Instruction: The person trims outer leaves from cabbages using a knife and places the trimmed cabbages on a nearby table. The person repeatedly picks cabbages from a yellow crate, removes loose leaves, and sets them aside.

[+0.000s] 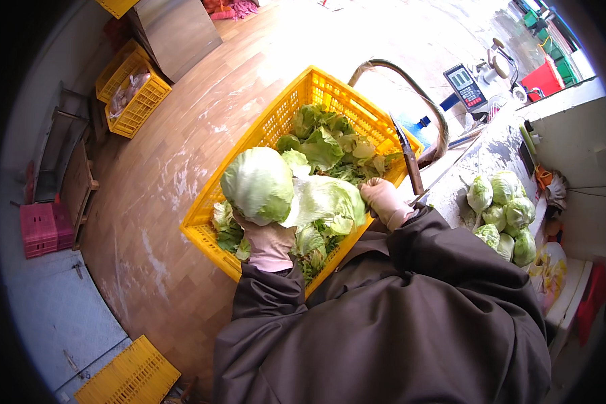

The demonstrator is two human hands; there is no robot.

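Note:
A pale green iceberg lettuce head [258, 186] rests on the palm of my gloved left hand [268, 244], over a yellow plastic crate [289, 103]. The fingers beneath it are mostly hidden. My gloved right hand [385, 203] is closed on the edge of a large outer lettuce leaf [328, 200], which stretches across to the head. Loose lettuce leaves [323, 146] lie in the crate, some browned. A knife with a brown handle [412, 169] lies by the crate's right corner, its blade pointing away from me; what supports it is unclear.
Several lettuce heads [505, 212] are piled on the worktop [454, 199] to my right. Beyond them stands a digital scale display [465, 87]. A curved metal tube [414, 81] rises behind the crate. More yellow crates [136, 103] and a pink crate [40, 230] are at the left.

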